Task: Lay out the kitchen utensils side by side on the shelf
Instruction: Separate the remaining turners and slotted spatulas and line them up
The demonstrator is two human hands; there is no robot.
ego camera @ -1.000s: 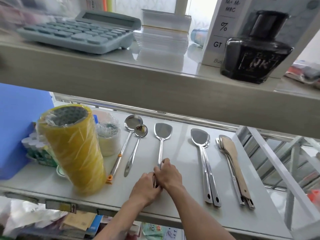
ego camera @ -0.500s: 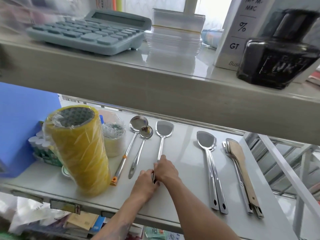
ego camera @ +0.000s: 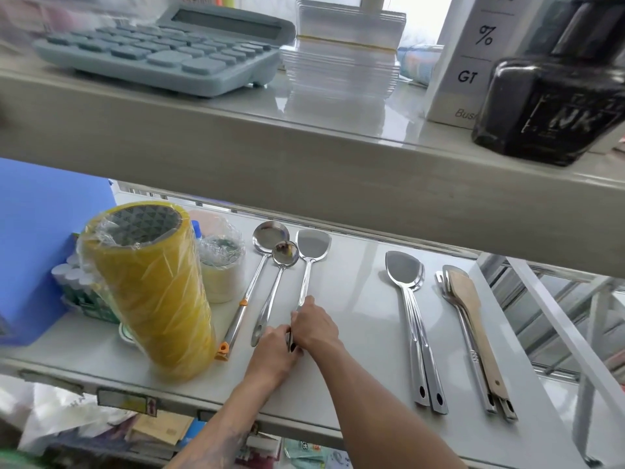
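Steel is the story here: a flat-bladed stainless steel turner (ego camera: 311, 247) lies on the white lower shelf (ego camera: 355, 299), blade toward the back, its handle end tucked under both hands near the front edge. The left hand (ego camera: 275, 350) and the right hand (ego camera: 316, 324) meet over that handle, fingers closed narrowly around it — both appear to be gripping the turner, lining it up.

Just to its left sit a small round steel ladle (ego camera: 285, 253) and a larger steel ladle with an orange-tipped handle (ego camera: 270, 231), bowls touching, handles fanning slightly apart. Off to the right, well apart, a pair of stacked steel spatulas (ego camera: 404, 269) lies one atop the other, and beyond them a pale wooden spatula (ego camera: 468, 299) rests on more steel utensils, too overlapped to count.

So, a judgement: roughly midway. Three pieces on the left are nearly side by side; the two right-hand bundles look unseparated, with a wide bare gap to fill.

Both forearms come up from the bottom of the view, wrists low, converging at the handle. A tall yellow roll of wrapped tape (ego camera: 148, 286) crowds the left end.
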